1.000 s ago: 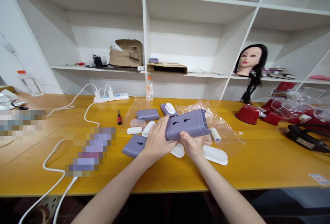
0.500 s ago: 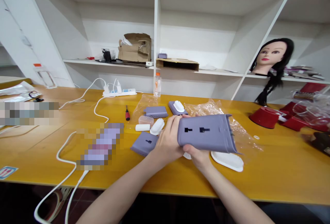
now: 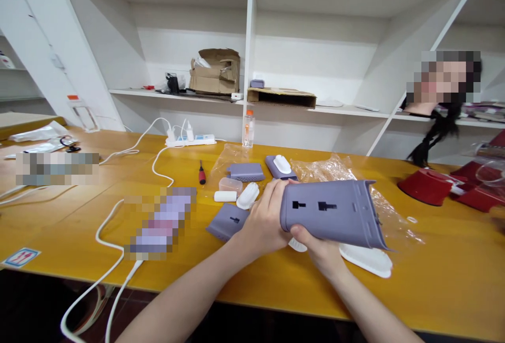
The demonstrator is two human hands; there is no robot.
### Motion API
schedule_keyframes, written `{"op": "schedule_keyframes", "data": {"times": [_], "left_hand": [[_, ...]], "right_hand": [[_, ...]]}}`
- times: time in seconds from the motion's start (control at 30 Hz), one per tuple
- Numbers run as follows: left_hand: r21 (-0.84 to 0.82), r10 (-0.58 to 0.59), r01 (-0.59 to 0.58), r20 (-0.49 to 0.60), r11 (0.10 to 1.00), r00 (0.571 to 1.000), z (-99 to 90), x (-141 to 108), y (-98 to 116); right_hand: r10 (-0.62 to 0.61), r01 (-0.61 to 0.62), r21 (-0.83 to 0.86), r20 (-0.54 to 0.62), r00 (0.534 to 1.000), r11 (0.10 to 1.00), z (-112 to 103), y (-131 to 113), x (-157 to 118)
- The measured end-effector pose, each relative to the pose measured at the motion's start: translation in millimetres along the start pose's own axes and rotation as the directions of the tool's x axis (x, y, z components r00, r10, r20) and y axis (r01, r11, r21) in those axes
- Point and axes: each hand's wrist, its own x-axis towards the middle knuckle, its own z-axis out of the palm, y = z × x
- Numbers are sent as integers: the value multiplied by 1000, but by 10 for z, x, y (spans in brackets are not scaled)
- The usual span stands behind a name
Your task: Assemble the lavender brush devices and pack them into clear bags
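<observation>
A large purple plastic housing (image 3: 335, 214) with two black cutouts is held above the table, its open end toward the right. My left hand (image 3: 266, 217) is closed around its left end. My right hand (image 3: 319, 245) grips it from below, the thumb on its lower edge. Another purple housing (image 3: 226, 222) lies left of my left hand. White oval parts are near: one ribbed (image 3: 248, 195) and a flat one (image 3: 366, 260) under the held housing. Behind my hands lie a purple part (image 3: 246, 172) and one with a white piece (image 3: 282, 164) on top.
On the wooden table (image 3: 189, 274) are a screwdriver (image 3: 202, 173), a blurred phone (image 3: 163, 222) on a cable, a power strip (image 3: 193, 140), a bottle (image 3: 249, 130), plastic wrap (image 3: 327, 168) and red items (image 3: 426, 184). White shelves (image 3: 315, 43) stand behind.
The view has shifted a little, so most things appear further right. Both hands keep their hold on the purple housing, whose open end appears slightly lower and nearer.
</observation>
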Motion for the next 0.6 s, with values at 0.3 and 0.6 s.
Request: {"op": "schedule_keyframes", "data": {"times": [0.3,0.6], "left_hand": [[127,-36,28,61,992,997,12,-27,-37],[50,-38,35,63,998,997,44,-11,11]], "right_hand": [[-185,199,-224,84,979,954,66,-87,43],[-157,158,-269,25,987,950,11,-74,52]]}}
